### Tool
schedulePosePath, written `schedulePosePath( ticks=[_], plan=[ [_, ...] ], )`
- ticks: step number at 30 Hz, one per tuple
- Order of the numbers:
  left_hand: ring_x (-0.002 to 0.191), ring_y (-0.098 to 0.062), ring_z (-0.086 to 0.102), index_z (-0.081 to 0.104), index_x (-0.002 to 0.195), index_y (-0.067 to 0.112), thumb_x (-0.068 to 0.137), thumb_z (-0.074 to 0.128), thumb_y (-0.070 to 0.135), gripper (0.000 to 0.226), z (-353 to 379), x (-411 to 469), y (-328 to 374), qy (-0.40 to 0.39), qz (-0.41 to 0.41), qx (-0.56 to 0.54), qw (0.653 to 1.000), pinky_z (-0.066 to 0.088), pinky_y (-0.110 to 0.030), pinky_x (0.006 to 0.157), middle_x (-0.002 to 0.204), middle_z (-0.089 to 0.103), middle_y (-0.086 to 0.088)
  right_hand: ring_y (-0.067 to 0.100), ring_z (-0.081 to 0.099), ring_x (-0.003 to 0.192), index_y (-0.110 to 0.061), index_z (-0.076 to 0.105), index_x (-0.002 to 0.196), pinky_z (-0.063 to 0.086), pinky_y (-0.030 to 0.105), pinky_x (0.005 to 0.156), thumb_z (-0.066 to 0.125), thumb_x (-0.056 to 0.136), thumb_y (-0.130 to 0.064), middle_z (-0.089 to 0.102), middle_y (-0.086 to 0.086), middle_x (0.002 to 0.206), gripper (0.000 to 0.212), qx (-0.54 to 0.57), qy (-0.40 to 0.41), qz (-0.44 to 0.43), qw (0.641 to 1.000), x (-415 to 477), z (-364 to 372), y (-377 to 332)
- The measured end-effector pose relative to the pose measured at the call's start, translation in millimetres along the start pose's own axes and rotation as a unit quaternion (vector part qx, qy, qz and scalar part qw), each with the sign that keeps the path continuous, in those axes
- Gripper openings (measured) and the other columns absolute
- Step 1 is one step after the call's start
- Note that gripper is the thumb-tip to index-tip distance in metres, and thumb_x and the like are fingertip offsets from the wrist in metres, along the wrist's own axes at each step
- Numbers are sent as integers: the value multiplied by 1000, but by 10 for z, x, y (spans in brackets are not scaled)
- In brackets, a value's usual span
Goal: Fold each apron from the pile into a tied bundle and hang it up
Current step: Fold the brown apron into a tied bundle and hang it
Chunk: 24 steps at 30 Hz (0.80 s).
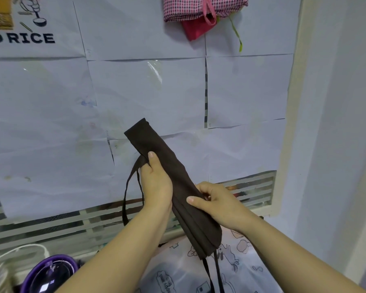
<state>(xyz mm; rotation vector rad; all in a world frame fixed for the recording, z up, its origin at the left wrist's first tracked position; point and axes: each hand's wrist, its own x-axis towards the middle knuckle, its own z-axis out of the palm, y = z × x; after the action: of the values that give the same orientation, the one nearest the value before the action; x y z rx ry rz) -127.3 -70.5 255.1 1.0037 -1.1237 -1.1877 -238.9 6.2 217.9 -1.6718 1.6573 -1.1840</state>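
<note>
Dark brown cloth, an apron (173, 182) folded into a long narrow strip, is held up in the air in front of a wall papered over with white sheets (148, 92). It slants from upper left down to lower right, its layered edges showing along the lower end. The left hand (155, 185) grips the strip about midway, thumb pressed flat on the front face and the fingers curled round behind, closed on the fabric where one strap (133, 187) comes away and loops down below the wrist. The right hand (217, 203) pinches the strip a little lower, thumb laid across the front and the fingers bent in against the far edge, so both hands are clamped on the same bundle, close together but not touching. Two more dark ties (213, 271) hang straight down from the bottom end. High on the wall hangs a pink checked bundle (203, 7) with a pink loop, and a plain red piece (193, 29) just under it. Below the hands lies a pale printed cloth with cartoon drawings (230, 269), and at the lower left sits a purple-rimmed round object (49, 273)
</note>
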Motion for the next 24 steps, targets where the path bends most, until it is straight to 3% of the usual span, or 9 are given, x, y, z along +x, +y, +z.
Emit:
schedulePosePath(
  ticks=[3, 5, 7, 10, 13, 16, 18, 21, 24],
  plan=[
    [119, -24, 51, 41, 137, 11, 99, 24, 54, 61, -30, 31, -19, -12, 1, 16, 1000, 41, -45, 105, 131, 53, -6, 0, 48, 98, -26, 66, 88, 35, 11, 80, 68, 86, -27, 50, -11, 112, 3, -54, -1, -17, 998, -11, -44, 39],
    [118, -25, 52, 43, 137, 11, 98, 24, 56, 63, -46, 36, -26, -21, 1, 28, 999, 42, -47, 104, 130, 54, -8, 1, 36, 122, -30, 67, 90, 32, 19, 97, 70, 84, -27, 40, -21, 131, 7, -79, -11, -25, 997, -11, -91, 78],
    [117, -26, 53, 44, 136, 13, 98, 24, 58, 63, -54, 32, -39, -32, -13, 34, 999, 42, -48, 104, 129, 55, -8, -7, 26, 129, -26, 69, 89, 24, 20, 107, 72, 83, -26, 36, -28, 136, 7, -84, -33, -42, 995, -21, -156, 66],
    [113, -25, 55, 45, 136, 14, 98, 25, 57, 60, -60, 36, -46, -50, -37, 7, 998, 43, -46, 103, 126, 57, -6, -16, 39, 118, -10, 72, 86, 29, 10, 103, 74, 81, -22, 55, -29, 118, 13, -73, -97, -68, 990, -16, -210, 29],
    [111, -25, 57, 49, 134, 17, 97, 26, 58, 60, -59, 55, -20, -59, -49, -22, 997, 44, -46, 103, 124, 58, -6, 20, 63, 98, -4, 71, 88, 50, 42, 92, 76, 79, -25, 65, 4, 105, 24, -55, -103, -47, 992, -31, -220, -2],
    [106, -27, 60, 60, 106, 23, 97, 30, 58, 47, -75, 72, 47, -57, -43, -58, 996, 47, -47, 100, 114, 62, -8, 28, 63, 88, 0, 69, 84, 52, 40, 81, 77, 78, -25, 63, 14, 97, 27, -72, -85, -47, 993, -23, -228, -30],
    [101, -27, 63, 59, 95, 24, 98, 34, 56, 40, -96, 109, 115, -53, -61, -90, 993, 51, -43, 93, 109, 64, -5, 18, 59, 73, -5, 65, 74, 46, 25, 66, 77, 79, -21, 61, 11, 86, 20, -109, -62, -77, 989, -13, -245, -52],
    [78, -20, 69, 60, 113, 21, 97, 42, 51, 38, -186, 180, 241, -94, -130, -164, 973, 56, -34, 69, 94, 69, -5, 1, 52, 69, -23, 62, 80, 37, 12, 61, 72, 82, -14, 56, -10, 78, 14, -188, -19, -158, 969, -14, -324, -88],
    [42, -13, 59, 66, 75, 14, 102, 40, 34, 42, -314, 172, 268, -210, -166, -128, 955, 48, -21, 42, 53, 61, -3, 0, 55, 74, -35, 50, 105, 40, 13, 66, 68, 86, -16, 59, -16, 86, 32, -241, -1, -170, 956, -27, -485, -138]
  ],
)
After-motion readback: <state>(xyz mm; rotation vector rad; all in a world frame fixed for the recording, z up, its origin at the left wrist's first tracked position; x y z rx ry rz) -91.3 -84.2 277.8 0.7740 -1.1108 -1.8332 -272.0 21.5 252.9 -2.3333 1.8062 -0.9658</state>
